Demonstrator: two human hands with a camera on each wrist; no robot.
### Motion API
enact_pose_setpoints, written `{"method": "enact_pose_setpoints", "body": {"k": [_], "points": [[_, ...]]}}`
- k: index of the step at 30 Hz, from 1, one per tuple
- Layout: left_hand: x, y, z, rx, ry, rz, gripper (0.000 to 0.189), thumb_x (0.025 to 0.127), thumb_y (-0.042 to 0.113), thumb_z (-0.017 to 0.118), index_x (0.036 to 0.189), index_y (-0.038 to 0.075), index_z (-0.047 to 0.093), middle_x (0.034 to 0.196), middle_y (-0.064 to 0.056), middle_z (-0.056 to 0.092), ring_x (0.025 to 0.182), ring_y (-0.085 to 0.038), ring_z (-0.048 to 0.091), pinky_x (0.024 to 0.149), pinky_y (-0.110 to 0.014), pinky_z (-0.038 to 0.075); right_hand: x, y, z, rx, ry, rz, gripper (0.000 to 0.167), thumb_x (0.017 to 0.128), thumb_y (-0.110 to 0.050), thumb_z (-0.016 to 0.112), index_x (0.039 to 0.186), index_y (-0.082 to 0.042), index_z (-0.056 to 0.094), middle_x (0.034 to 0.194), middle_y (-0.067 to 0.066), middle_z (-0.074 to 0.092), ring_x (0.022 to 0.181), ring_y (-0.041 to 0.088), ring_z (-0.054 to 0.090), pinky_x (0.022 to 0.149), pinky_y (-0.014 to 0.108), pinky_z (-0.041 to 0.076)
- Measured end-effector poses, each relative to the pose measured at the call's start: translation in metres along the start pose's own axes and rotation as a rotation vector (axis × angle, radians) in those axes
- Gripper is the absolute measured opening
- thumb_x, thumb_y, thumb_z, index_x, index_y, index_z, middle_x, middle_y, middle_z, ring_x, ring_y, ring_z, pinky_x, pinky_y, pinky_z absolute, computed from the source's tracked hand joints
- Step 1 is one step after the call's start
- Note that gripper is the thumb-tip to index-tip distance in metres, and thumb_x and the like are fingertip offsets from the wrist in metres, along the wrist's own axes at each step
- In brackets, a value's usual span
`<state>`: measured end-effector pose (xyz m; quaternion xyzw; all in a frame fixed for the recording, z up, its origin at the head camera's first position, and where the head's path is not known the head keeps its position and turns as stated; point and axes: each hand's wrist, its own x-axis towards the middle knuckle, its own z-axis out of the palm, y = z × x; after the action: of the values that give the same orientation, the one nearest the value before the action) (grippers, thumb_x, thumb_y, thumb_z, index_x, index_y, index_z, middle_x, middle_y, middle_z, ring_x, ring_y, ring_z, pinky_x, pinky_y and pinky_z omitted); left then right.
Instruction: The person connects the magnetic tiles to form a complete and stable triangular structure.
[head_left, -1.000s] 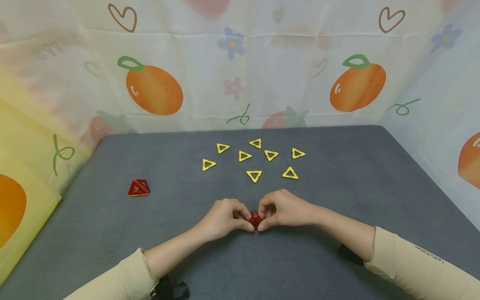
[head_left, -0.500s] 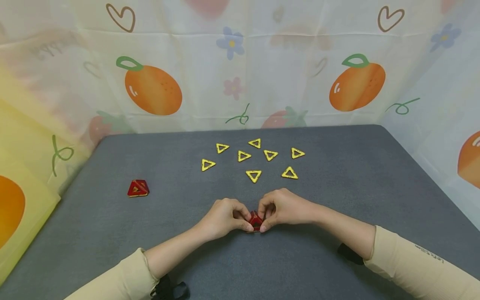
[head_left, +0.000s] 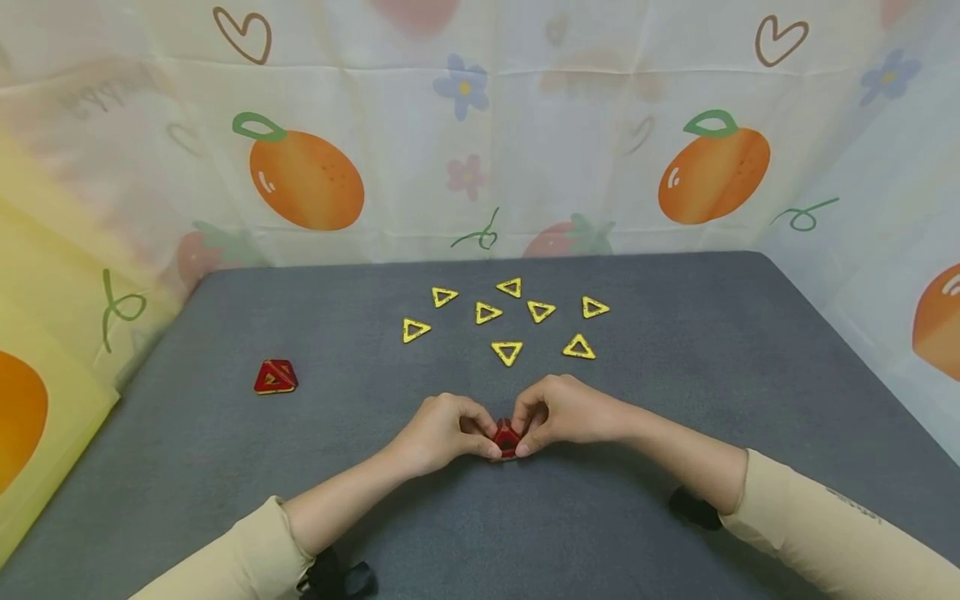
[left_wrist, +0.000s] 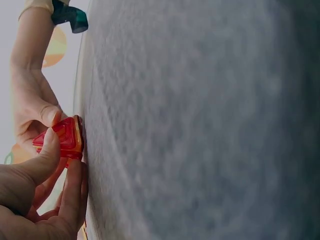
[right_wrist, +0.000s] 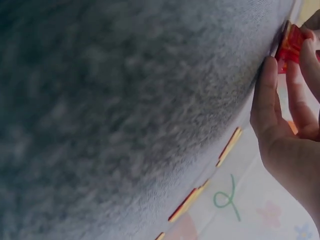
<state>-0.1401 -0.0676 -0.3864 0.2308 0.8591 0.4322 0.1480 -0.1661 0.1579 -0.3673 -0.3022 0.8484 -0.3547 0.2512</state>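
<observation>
Both of my hands meet over a small red pyramid (head_left: 506, 437) built of triangular tiles, near the middle front of the table. My left hand (head_left: 441, 432) pinches its left side between thumb and fingers. On the opposite side, the thumb and fingers of my right hand (head_left: 567, 413) pinch it too. In the left wrist view the red pyramid (left_wrist: 67, 137) looks shiny, with a yellowish layer at its base edge, low against the table. Fingertips cover part of its sides. The right wrist view catches only part of the red pyramid (right_wrist: 290, 46) behind the fingers.
Several flat yellow triangular tiles (head_left: 507, 352) with open centres lie scattered beyond the hands. Seen edge-on, a tile (right_wrist: 230, 146) has a red underside. Another red pyramid (head_left: 276, 377) stands at the left of the grey table (head_left: 675, 333). A fruit-print curtain (head_left: 555, 150) hangs behind.
Both hands and the pyramid between them have shifted slightly left and away from the table's front. The grips look the same, and the yellow tiles and other pyramid stay put.
</observation>
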Motion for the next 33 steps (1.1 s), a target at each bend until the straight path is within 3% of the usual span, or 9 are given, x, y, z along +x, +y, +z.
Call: {"method": "enact_pose_setpoints", "body": {"k": [8, 14, 25, 33], "points": [[0.000, -0.003, -0.014, 0.022, 0.008, 0.006, 0.013, 0.079, 0.021, 0.082, 0.086, 0.012, 0.077, 0.088, -0.002, 0.075, 0.073, -0.001, 0.063, 0.066, -0.018, 0.051, 0.009, -0.008, 0.000, 0.000, 0.030, 0.007, 0.016, 0.079, -0.026, 0.083, 0.086, -0.017, 0.073, 0.080, -0.006, 0.074, 0.071, 0.003, 0.065, 0.065, 0.021, 0.051], [-0.002, -0.005, -0.028, -0.005, 0.022, -0.034, 0.013, 0.079, 0.021, 0.083, 0.087, 0.012, 0.076, 0.092, -0.002, 0.074, 0.078, -0.005, 0.065, 0.070, -0.023, 0.053, 0.017, -0.016, 0.000, 0.019, 0.069, -0.008, 0.018, 0.079, -0.024, 0.084, 0.088, -0.014, 0.073, 0.079, -0.002, 0.075, 0.069, 0.004, 0.063, 0.064, 0.022, 0.052], [-0.009, -0.019, -0.064, -0.021, 0.047, -0.021, 0.015, 0.081, 0.021, 0.081, 0.091, 0.010, 0.075, 0.091, -0.004, 0.075, 0.082, -0.009, 0.067, 0.074, -0.025, 0.053, 0.045, -0.033, 0.006, 0.054, 0.158, 0.003, 0.020, 0.078, -0.018, 0.084, 0.093, -0.013, 0.072, 0.087, 0.001, 0.076, 0.075, 0.004, 0.070, 0.069, 0.022, 0.055], [-0.016, -0.027, -0.091, 0.013, 0.106, -0.091, 0.017, 0.083, 0.021, 0.080, 0.096, 0.011, 0.074, 0.097, -0.006, 0.074, 0.088, -0.013, 0.069, 0.075, -0.028, 0.054, 0.073, -0.046, 0.009, 0.108, 0.215, 0.009, 0.020, 0.079, -0.017, 0.083, 0.096, -0.011, 0.073, 0.092, 0.004, 0.077, 0.078, 0.006, 0.071, 0.070, 0.022, 0.055]]}}
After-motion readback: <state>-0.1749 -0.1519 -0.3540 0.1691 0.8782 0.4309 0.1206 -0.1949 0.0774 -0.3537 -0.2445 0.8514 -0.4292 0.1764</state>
